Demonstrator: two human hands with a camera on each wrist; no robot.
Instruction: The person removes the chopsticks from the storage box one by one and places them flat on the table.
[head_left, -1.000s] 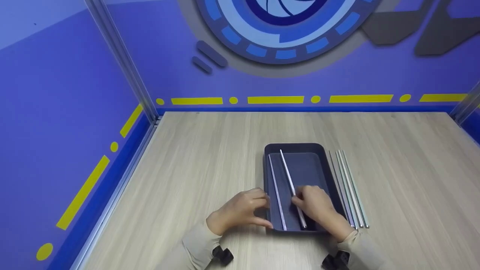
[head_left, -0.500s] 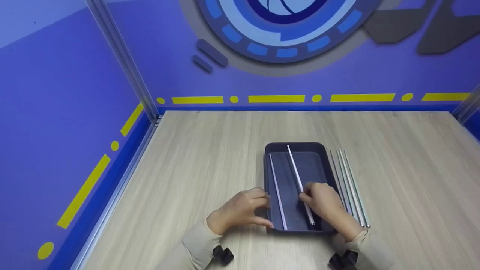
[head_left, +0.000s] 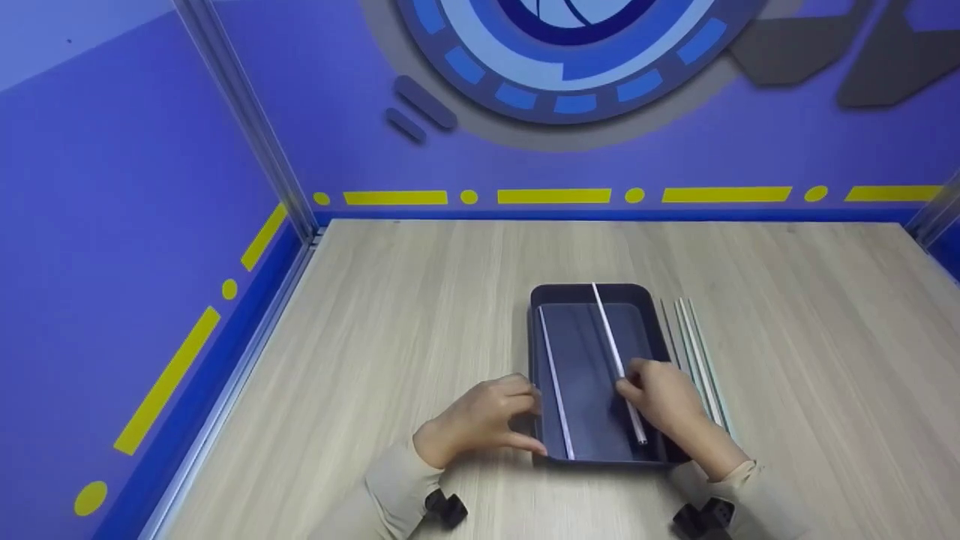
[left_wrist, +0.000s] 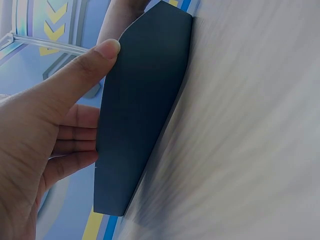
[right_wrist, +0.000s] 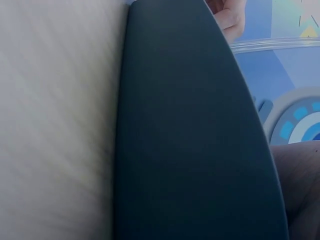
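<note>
A dark rectangular tray (head_left: 585,457) lies on the table, its long side running away from me. My left hand (head_left: 484,416) rests on the tray's near left corner, thumb laid along the rim and fingertips over the left side; the left wrist view shows this hand (left_wrist: 50,125) against the tray's outer wall (left_wrist: 140,110). Above the tray's right half, my right hand (head_left: 664,397) pinches a thin silvery chopstick (head_left: 609,334), which slants over the far rim. Another chopstick (head_left: 555,375) lies along the tray's left side. The tray wall (right_wrist: 185,120) hides the right fingers in the right wrist view.
Several silvery and greenish chopsticks (head_left: 697,352) lie side by side on the table just right of the tray, partly covered by the right hand and forearm. The wooden table (head_left: 397,322) meets blue wall panels (head_left: 360,172) at the back and left.
My right hand has moved rightward and slightly away from me with the chopstick, which has left the middle of the tray for its right half. The left hand has stayed in place.
</note>
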